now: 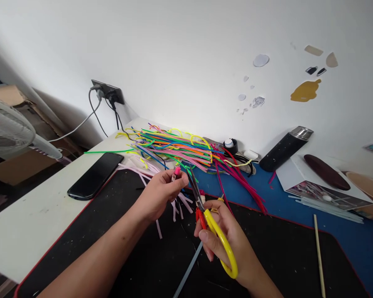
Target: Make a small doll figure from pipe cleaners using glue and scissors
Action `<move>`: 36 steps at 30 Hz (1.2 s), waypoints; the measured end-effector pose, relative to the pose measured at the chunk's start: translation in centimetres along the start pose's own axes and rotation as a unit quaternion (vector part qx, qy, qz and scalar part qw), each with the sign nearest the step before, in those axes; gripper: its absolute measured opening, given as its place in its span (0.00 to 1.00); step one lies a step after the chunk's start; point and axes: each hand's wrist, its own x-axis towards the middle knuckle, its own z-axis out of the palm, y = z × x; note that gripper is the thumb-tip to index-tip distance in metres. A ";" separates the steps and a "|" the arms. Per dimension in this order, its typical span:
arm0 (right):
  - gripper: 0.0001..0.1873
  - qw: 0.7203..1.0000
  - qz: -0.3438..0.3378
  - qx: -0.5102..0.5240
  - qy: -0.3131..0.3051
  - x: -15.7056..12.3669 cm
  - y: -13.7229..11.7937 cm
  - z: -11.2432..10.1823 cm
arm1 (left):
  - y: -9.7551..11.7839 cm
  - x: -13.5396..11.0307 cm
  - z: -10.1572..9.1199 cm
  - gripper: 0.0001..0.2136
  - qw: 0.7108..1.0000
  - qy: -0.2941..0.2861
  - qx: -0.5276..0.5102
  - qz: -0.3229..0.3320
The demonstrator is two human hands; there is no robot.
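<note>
Hands first, left to right. Left hand (161, 192): fingertips pinched on a short pink piece (176, 171), held upright above the far edge of the black mat (112, 231). Right hand (226, 244): closed through the yellow loops of the scissors (210, 220), blades slightly parted and pointing far-left, tips just beside the pink piece; contact cannot be told.

Handling (judged): the piece looks very light, thin and bendable, and easy to drop. Best pinched low on the stub, leaving the upper end free. Scissors are stiff and pointed, so hold them by the loops only.

Surroundings, left to right:
- fan (6, 128), far left, off the table (34, 219)
- phone (95, 176), face up, beside the mat's left edge
- pile of coloured strands (174, 149), far of the hands
- pale cut lengths (180, 205), on the mat between the hands
- dark flask (284, 149), lying against the wall
- wooden stick (318, 252), near right

Counts: 1 pink piece in hand, 1 scissors, 1 phone, 1 fan, 1 flask, 1 stick. Strands are tangled and too many to count. Cut lengths are several, exact number not readable.
</note>
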 end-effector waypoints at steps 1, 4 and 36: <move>0.29 1.000 -0.003 -0.008 0.005 0.0 0.3 0.0 | 0.1 0.0 0.0 0.21 1.000 -0.001 -0.004 -0.004; 0.33 0.999 -0.014 -0.036 0.023 0.0 0.7 0.0 | 0.4 -0.1 0.2 0.21 1.000 -0.008 -0.008 -0.012; 0.29 0.986 0.006 -0.153 0.064 -0.4 0.9 -0.5 | 0.7 -0.1 0.1 0.20 0.999 0.003 0.017 -0.043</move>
